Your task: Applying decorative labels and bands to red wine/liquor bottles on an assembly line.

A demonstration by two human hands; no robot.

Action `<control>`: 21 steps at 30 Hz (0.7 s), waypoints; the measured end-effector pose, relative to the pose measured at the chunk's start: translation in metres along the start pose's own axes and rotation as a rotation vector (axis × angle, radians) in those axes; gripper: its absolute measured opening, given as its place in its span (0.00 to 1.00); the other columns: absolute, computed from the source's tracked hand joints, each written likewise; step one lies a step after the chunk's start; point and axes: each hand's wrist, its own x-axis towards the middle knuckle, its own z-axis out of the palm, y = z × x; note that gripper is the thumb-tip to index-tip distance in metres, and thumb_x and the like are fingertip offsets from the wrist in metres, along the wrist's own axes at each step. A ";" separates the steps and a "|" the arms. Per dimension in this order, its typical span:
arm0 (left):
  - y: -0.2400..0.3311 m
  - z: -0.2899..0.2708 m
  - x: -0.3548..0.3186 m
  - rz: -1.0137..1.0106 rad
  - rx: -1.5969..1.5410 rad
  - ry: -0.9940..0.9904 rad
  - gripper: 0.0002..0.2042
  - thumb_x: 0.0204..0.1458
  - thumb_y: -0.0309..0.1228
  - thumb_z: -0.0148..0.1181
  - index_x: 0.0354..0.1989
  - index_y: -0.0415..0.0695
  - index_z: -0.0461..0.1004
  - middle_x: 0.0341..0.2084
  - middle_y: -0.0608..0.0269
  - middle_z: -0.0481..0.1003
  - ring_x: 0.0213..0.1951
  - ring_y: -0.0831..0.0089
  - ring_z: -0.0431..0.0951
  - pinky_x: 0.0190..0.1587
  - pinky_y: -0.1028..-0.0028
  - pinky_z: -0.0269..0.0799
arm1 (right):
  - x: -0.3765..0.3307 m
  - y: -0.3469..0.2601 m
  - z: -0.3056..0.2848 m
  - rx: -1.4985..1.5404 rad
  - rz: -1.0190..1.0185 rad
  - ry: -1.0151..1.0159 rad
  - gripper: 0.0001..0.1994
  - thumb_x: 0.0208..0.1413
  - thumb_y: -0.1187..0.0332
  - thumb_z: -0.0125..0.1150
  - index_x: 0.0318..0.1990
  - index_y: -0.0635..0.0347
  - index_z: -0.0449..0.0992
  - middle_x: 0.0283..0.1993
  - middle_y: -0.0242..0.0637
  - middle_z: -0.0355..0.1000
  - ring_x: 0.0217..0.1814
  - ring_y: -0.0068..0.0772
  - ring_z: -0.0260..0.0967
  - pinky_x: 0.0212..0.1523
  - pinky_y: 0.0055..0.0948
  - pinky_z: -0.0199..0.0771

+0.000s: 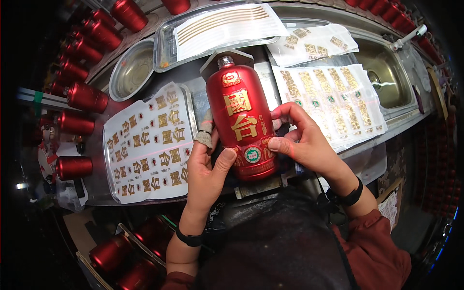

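Note:
A red bottle [222, 116] with raised gold characters, a gold emblem near its neck and a round green-and-white badge low on its front lies face up before me, its silver neck pointing away. My left hand [208, 157] is closed along its left side, thumb on the lower front; a pale cover wraps one finger. My right hand [297, 135] grips the right side, thumb by the green badge and forefinger higher up. Under the neck, a pale angular support [205, 67] shows. A sheet of gold character decals [123, 166] lies to the left, another gold decal sheet [372, 113] to the right.
Behind the bottle, a metal tray [162, 48] carries a sheet of gold strips [227, 24]. A round metal basin [116, 82] stands at far left, a sink [394, 72] with a tap at far right. Several red bottles [87, 96] line the left edge; more sit in a box [89, 263] below.

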 end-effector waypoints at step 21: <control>-0.006 -0.002 -0.001 0.016 -0.096 0.041 0.36 0.61 0.37 0.60 0.70 0.30 0.50 0.66 0.47 0.61 0.68 0.64 0.59 0.71 0.65 0.45 | -0.002 -0.007 0.001 -0.027 0.013 -0.001 0.24 0.53 0.66 0.71 0.54 0.60 0.67 0.48 0.33 0.69 0.29 0.07 0.65 0.29 0.11 0.66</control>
